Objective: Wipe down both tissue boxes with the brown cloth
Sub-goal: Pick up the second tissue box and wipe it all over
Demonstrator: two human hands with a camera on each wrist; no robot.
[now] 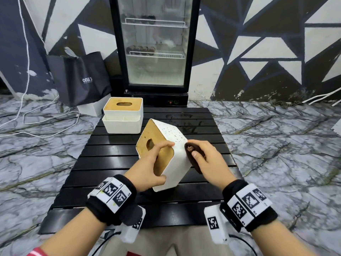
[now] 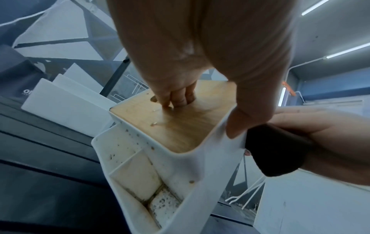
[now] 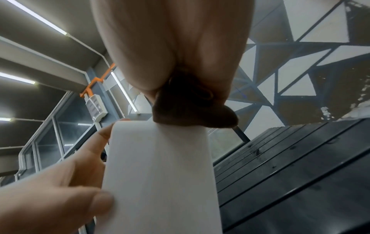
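A white tissue box (image 1: pixel 175 157) with a wooden lid is tipped on its side over the black slatted table (image 1: pixel 103 159), lid facing left. My left hand (image 1: pixel 153 163) grips it, fingers across the wooden lid (image 2: pixel 180 126) and thumb at its near edge. My right hand (image 1: pixel 204 156) holds the bunched brown cloth (image 1: pixel 193 154) against the box's white side (image 3: pixel 160 166). The cloth (image 3: pixel 190 109) shows dark under my right palm, and the cloth (image 2: pixel 276 150) also appears beside the box rim. A second tissue box (image 1: pixel 123 115) stands upright at the table's far left.
A glass-door fridge (image 1: pixel 155 45) stands behind the table. A dark shopping bag (image 1: pixel 81 78) leans on the wall at its left, with white cables on the marble floor (image 1: pixel 36 145). Wet marks lie on the far slats (image 1: pixel 186 124).
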